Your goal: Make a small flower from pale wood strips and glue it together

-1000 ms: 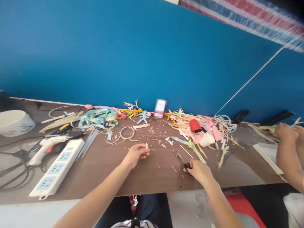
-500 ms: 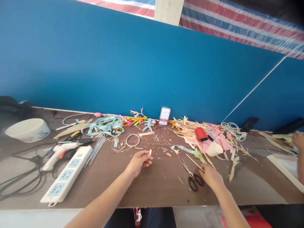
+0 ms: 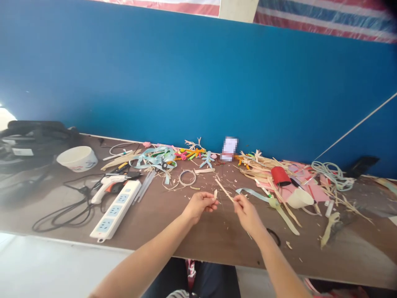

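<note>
Holding a thin stick (image 3: pixel 224 190) slanted toward frame's upper left, lower end pinched in right hand (image 3: pixel 247 213). Pinching a near-upright pale sliver (image 3: pixel 215 193), poking above closed fingers of left hand (image 3: pixel 199 207).

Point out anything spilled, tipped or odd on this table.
The white cup appears tipped on its side, not upright, by the pink sheet. Pale scraps litter the middle of the table, strewn loose rather than gathered.

White power strip (image 3: pixel 115 211), white bowl (image 3: pixel 79 164)
</note>
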`<state>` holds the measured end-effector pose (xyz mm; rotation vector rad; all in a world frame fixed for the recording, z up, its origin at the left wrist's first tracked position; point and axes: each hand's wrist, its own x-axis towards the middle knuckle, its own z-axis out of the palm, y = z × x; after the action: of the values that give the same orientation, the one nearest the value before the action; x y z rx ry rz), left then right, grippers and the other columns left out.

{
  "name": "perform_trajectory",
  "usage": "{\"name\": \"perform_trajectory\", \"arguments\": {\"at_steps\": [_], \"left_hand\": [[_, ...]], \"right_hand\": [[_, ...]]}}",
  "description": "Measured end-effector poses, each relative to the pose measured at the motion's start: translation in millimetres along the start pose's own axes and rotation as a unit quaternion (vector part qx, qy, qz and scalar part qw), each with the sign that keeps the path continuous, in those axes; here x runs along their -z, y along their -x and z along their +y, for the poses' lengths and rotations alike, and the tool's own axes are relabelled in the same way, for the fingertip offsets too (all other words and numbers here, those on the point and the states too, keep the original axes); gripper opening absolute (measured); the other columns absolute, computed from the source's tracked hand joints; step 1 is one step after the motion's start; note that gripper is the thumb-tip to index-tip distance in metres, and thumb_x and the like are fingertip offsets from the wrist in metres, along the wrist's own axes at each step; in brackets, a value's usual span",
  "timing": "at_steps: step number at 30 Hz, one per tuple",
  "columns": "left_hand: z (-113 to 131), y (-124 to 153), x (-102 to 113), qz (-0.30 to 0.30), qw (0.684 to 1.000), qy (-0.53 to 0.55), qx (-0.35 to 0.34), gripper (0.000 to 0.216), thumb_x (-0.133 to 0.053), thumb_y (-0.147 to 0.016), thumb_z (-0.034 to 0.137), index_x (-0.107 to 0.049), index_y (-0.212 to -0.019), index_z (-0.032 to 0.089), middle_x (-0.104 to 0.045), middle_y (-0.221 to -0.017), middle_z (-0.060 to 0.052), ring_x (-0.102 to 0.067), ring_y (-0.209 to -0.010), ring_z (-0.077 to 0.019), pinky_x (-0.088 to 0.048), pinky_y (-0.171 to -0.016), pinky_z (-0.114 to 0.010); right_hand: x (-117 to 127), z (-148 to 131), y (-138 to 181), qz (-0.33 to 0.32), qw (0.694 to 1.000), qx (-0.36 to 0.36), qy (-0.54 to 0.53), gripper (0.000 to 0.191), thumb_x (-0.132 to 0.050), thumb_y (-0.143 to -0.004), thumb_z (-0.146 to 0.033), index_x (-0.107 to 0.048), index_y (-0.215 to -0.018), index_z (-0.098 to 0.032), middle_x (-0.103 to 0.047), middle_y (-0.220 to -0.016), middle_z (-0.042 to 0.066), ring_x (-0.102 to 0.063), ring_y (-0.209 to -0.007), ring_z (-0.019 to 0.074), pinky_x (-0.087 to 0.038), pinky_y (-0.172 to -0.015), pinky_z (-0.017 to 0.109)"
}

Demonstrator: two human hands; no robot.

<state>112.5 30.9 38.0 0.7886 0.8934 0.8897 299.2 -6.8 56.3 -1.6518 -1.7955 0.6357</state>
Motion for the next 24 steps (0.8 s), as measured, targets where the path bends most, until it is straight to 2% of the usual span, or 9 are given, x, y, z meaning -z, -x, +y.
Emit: {"name": "perform_trajectory", "arguments": {"at_steps": [4, 9, 16, 20, 24], "left_hand": [[2, 7, -1, 0.003, 0.999, -0.028, -0.015, 0.023, -0.068, -0.058, 0.027, -0.057, -0.070, 0.010, -0.062, -0.062, -0.004, -0.054, -0.047, -0.0071, -0.041, -0.045, -0.017], [4, 12, 1, 0.008, 0.996, -0.074, -0.045, 0.019, -0.065, -0.059, 0.025, -0.057, -0.065, 0.010, -0.055, -0.053, 0.000, -0.049, -0.045, -0.0060, -0.039, -0.046, -0.017], [2, 16, 1, -0.005, 0.992, -0.110, -0.067, 0.025, -0.065, -0.060, 0.032, -0.057, -0.069, 0.010, -0.054, -0.058, 0.001, -0.048, -0.050, -0.0077, -0.040, -0.047, -0.019], [0, 16, 3, -0.021, 0.985, -0.138, -0.099, 0.026, -0.061, -0.064, 0.035, -0.057, -0.070, 0.010, -0.053, -0.060, 0.000, -0.047, -0.053, -0.0089, -0.040, -0.046, -0.019], [0, 16, 12, -0.056, 0.969, -0.194, -0.144, 0.026, -0.059, -0.067, 0.036, -0.059, -0.072, 0.010, -0.058, -0.067, -0.003, -0.050, -0.060, -0.0112, -0.040, -0.049, -0.020]], "right_hand": [[-23, -25, -10, -0.027, 0.999, 0.024, -0.034, 0.024, -0.036, -0.082, -0.040, -0.048, -0.075, -0.021, -0.050, -0.056, -0.003, -0.047, -0.052, 0.0129, -0.034, -0.050, 0.022], [-35, -31, -12, -0.054, 0.996, 0.041, -0.060, 0.027, -0.042, -0.080, -0.043, -0.049, -0.069, -0.020, -0.052, -0.054, -0.003, -0.045, -0.048, 0.0113, -0.032, -0.048, 0.021], [-47, -24, -17, -0.066, 0.983, -0.032, -0.169, 0.027, -0.048, -0.076, -0.041, -0.048, -0.062, -0.018, -0.046, -0.044, -0.005, -0.040, -0.040, 0.0082, -0.029, -0.042, 0.020], [-47, -29, -17, -0.090, 0.952, -0.101, -0.275, 0.029, -0.052, -0.073, -0.041, -0.042, -0.056, -0.018, -0.040, -0.036, -0.008, -0.029, -0.031, 0.0043, -0.020, -0.034, 0.018], [-45, -35, -15, -0.169, 0.891, -0.157, -0.390, 0.031, -0.055, -0.069, -0.043, -0.040, -0.057, -0.018, -0.037, -0.032, -0.010, -0.020, -0.025, 0.0021, -0.011, -0.029, 0.017]]}}
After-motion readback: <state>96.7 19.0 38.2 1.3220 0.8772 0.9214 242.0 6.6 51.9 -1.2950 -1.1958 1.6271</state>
